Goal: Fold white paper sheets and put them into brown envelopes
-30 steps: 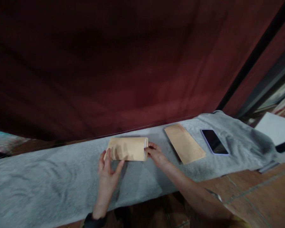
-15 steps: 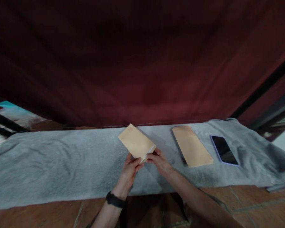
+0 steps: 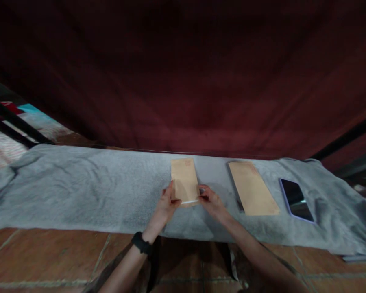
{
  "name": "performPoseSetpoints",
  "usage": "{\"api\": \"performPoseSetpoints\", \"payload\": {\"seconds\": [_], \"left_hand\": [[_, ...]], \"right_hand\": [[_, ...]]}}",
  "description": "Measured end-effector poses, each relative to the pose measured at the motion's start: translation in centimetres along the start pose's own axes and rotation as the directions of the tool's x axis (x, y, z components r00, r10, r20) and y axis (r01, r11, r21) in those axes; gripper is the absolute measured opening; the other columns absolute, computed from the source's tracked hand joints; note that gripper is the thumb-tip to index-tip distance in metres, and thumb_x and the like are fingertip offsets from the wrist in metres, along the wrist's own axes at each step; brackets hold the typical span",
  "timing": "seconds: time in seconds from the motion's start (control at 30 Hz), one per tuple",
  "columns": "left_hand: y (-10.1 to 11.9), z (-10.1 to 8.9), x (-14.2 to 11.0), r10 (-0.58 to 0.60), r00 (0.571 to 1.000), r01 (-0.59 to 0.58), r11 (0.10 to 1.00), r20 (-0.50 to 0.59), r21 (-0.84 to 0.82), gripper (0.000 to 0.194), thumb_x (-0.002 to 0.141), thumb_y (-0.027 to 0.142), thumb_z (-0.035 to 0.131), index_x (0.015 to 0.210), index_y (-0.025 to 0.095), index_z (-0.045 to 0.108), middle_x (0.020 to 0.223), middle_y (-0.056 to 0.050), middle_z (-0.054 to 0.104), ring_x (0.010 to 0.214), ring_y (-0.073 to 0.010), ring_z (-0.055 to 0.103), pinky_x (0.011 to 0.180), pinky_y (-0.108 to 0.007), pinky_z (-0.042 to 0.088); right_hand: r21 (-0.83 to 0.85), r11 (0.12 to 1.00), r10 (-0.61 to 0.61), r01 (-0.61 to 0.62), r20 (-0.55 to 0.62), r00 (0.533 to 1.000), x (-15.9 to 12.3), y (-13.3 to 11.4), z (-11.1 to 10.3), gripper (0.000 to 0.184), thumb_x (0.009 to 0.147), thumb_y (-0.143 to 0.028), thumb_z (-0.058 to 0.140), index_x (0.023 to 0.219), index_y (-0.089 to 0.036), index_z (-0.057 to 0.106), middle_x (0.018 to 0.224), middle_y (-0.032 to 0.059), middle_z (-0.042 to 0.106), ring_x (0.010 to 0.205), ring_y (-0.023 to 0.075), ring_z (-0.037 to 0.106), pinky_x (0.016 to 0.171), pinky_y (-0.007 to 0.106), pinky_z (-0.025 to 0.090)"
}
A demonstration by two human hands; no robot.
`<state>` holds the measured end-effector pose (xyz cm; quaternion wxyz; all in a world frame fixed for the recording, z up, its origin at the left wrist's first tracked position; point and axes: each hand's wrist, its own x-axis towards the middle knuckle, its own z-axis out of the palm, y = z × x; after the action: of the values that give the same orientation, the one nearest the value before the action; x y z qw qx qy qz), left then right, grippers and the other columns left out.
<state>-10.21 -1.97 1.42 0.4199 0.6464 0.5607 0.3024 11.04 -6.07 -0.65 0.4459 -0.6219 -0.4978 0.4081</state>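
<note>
A tan paper envelope (image 3: 184,179) is held between both hands above the grey cloth, its small printed mark at the far right corner. White paper shows as a thin strip along the envelope's near end. My left hand (image 3: 165,202), with a black band on the wrist, grips the near left edge and corner, thumb on top. On the opposite side my right hand (image 3: 212,200) pinches the near right corner. To the right lies a stack of similar envelopes (image 3: 253,189), apart from both hands.
A phone (image 3: 296,200) in a lilac case lies right of the stack. Grey cloth (image 3: 88,187) covers the long, low surface, rumpled at both ends. Behind it hangs a dark red curtain (image 3: 183,101). Brown floor tiles (image 3: 64,254) run along the near side.
The envelope has turned clockwise from a slant to nearly straight, its far end swinging right. Both hands keep hold of it. The camera view has shifted and tilted slightly.
</note>
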Motion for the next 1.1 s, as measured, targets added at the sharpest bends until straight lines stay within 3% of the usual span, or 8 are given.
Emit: {"api": "performPoseSetpoints", "payload": {"seconds": [0.1, 0.3, 0.47, 0.63, 0.8, 0.97, 1.03, 1.1], "left_hand": [[0.3, -0.2, -0.7, 0.099, 0.994, -0.107, 0.955, 0.043, 0.277, 0.067, 0.076, 0.014, 0.066, 0.141, 0.02, 0.052, 0.14, -0.013, 0.05, 0.11, -0.0258, 0.065, 0.098, -0.04, 0.052], [1.6, -0.7, -2.0, 0.183, 0.966, -0.255, 0.797, 0.184, 0.547, 0.047, 0.09, 0.022, 0.06, 0.137, 0.021, 0.057, 0.151, -0.014, 0.048, 0.118, -0.0301, 0.064, 0.096, -0.041, 0.053], [2.0, -1.0, -1.7, 0.309, 0.901, -0.431, 0.712, 0.304, 0.554, 0.035, 0.094, 0.018, 0.053, 0.128, 0.02, 0.063, 0.142, -0.012, 0.058, 0.133, -0.0291, 0.052, 0.112, -0.046, 0.041], [2.4, 0.1, -2.3, 0.389, 0.812, -0.579, 0.634, 0.436, 0.513, 0.053, 0.094, 0.004, 0.039, 0.14, 0.025, 0.054, 0.151, -0.006, 0.053, 0.141, -0.0191, 0.046, 0.119, -0.04, 0.033], [2.8, 1.6, -2.8, 0.423, 0.803, -0.595, 0.564, 0.419, 0.572, 0.046, 0.094, 0.003, 0.041, 0.135, 0.016, 0.056, 0.141, -0.014, 0.06, 0.135, -0.0228, 0.052, 0.115, -0.039, 0.035], [3.5, 1.4, -2.5, 0.475, 0.739, -0.671, 0.452, 0.478, 0.588, 0.028, 0.097, 0.011, 0.045, 0.119, 0.012, 0.062, 0.128, -0.016, 0.065, 0.122, -0.0244, 0.058, 0.107, -0.037, 0.041], [3.7, 1.5, -2.1, 0.468, 0.745, -0.665, 0.461, 0.476, 0.588, 0.026, 0.098, 0.013, 0.044, 0.115, 0.012, 0.063, 0.121, -0.015, 0.066, 0.115, -0.0237, 0.06, 0.104, -0.037, 0.044], [3.7, 1.8, -1.3, 0.459, 0.781, -0.623, 0.527, 0.423, 0.578, 0.024, 0.098, 0.015, 0.045, 0.113, 0.013, 0.063, 0.117, -0.013, 0.067, 0.112, -0.023, 0.062, 0.104, -0.037, 0.045]], "right_hand": [[-0.166, 0.985, -0.054, 0.054, 0.002, 0.999, -0.4, 0.1, 0.1, 0.042, 0.076, -0.016, 0.058, 0.115, -0.03, 0.065, 0.077, -0.0023, 0.07, 0.073, 0.0206, 0.067, 0.071, 0.031, 0.051], [-0.449, 0.886, -0.108, 0.12, 0.052, 0.993, -1.1, -0.3, 0.0, 0.046, 0.085, -0.016, 0.054, 0.13, -0.024, 0.061, 0.09, 0.0041, 0.073, 0.084, 0.0239, 0.069, 0.081, 0.034, 0.052], [-0.624, 0.764, -0.131, 0.163, 0.096, 0.987, -1.5, -0.7, -0.4, 0.043, 0.091, -0.019, 0.051, 0.133, -0.024, 0.06, 0.113, 0.0098, 0.071, 0.091, 0.0262, 0.069, 0.085, 0.04, 0.054], [-0.61, 0.674, -0.347, 0.416, 0.235, 0.908, -1.0, -0.3, -0.1, 0.044, 0.095, -0.02, 0.045, 0.136, -0.025, 0.06, 0.142, 0.01, 0.058, 0.131, 0.0284, 0.053, 0.111, 0.048, 0.044], [-0.561, 0.64, -0.396, 0.525, 0.345, 0.851, -0.5, 1.1, 0.2, 0.051, 0.098, -0.021, 0.04, 0.149, -0.023, 0.048, 0.156, 0.0099, 0.045, 0.144, 0.0267, 0.041, 0.12, 0.053, 0.036], [-0.554, 0.621, -0.406, 0.554, 0.378, 0.832, -0.2, 2.0, -0.3, 0.06, 0.092, -0.01, 0.038, 0.151, -0.022, 0.045, 0.157, 0.0086, 0.045, 0.147, 0.0235, 0.037, 0.121, 0.051, 0.035], [-0.565, 0.609, -0.422, 0.558, 0.365, 0.83, -0.2, 2.2, -0.1, 0.06, 0.093, -0.011, 0.038, 0.152, -0.021, 0.043, 0.157, 0.0089, 0.045, 0.147, 0.0232, 0.037, 0.121, 0.051, 0.035], [-0.577, 0.583, -0.436, 0.573, 0.373, 0.819, -0.2, 2.3, 0.2, 0.058, 0.096, -0.014, 0.037, 0.153, -0.021, 0.04, 0.156, 0.0102, 0.046, 0.146, 0.0234, 0.038, 0.121, 0.052, 0.036]]}}
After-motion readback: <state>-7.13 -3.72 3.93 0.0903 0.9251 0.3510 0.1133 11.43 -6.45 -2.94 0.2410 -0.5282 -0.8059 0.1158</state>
